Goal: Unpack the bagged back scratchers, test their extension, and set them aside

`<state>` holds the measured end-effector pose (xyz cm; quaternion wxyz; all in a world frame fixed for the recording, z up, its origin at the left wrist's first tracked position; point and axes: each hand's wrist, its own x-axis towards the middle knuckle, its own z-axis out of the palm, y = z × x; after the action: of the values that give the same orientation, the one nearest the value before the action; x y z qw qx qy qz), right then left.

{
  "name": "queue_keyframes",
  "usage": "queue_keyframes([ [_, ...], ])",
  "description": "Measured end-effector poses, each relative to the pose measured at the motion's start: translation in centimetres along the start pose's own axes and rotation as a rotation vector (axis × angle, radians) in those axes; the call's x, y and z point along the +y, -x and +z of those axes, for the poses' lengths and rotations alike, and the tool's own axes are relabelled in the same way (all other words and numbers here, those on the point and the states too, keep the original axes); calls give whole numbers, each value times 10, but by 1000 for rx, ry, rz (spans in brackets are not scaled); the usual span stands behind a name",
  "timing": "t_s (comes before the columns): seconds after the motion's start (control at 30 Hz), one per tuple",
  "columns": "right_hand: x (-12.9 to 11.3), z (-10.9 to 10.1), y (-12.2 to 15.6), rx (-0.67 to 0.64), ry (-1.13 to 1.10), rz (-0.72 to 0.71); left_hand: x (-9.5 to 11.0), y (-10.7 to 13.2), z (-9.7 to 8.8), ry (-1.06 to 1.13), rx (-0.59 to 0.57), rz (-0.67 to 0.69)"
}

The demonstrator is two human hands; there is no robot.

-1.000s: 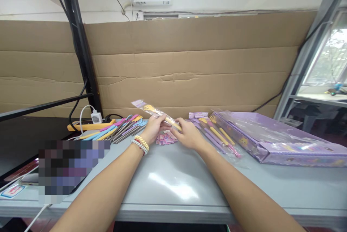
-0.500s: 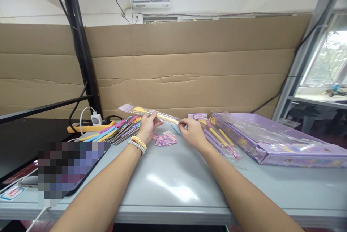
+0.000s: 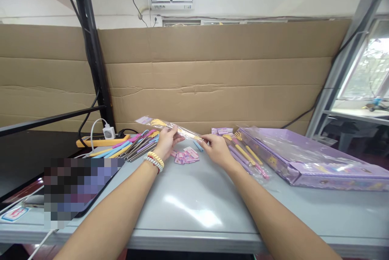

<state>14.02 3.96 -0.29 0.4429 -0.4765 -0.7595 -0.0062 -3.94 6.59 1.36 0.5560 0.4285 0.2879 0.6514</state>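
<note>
A yellow back scratcher [image 3: 158,122] in a clear plastic sleeve is held above the table, slanting down to the right, a purple card at its upper left end. My left hand [image 3: 166,141] is closed around the middle of the sleeve. At the lower right end, the fingers of my right hand [image 3: 215,146] pinch the sleeve. Small pink printed cards [image 3: 187,156] lie fanned on the table between my hands, beside a light blue stick [image 3: 198,146]. Several loose back scratchers [image 3: 141,148] with metal rods and coloured handles are heaped left of my left hand.
Bagged yellow and purple back scratchers [image 3: 243,152] lie right of my right hand, against a large purple box [image 3: 328,156] with plastic on it. At left are a yellow power strip [image 3: 88,142] and a blurred-out phone or tablet [image 3: 88,187]. Cardboard [image 3: 212,73] stands behind the grey table [image 3: 194,199].
My right fingers have shifted slightly and lie flatter against the end of the sleeve. My left hand keeps its hold. The whole view has moved a little.
</note>
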Motion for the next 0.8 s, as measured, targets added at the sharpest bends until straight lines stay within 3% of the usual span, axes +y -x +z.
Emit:
queue_keyframes([
  [0.3, -5, -6, 4, -30, -18, -28, 0, 7, 3, -36, -89, -8],
  [0.53, -7, -8, 7, -57, -62, 19, -1, 9, 4, -36, -87, -7],
  [0.8, -7, -9, 5, -102, 127, -40, 2, 11, 4, -46, -102, -12],
])
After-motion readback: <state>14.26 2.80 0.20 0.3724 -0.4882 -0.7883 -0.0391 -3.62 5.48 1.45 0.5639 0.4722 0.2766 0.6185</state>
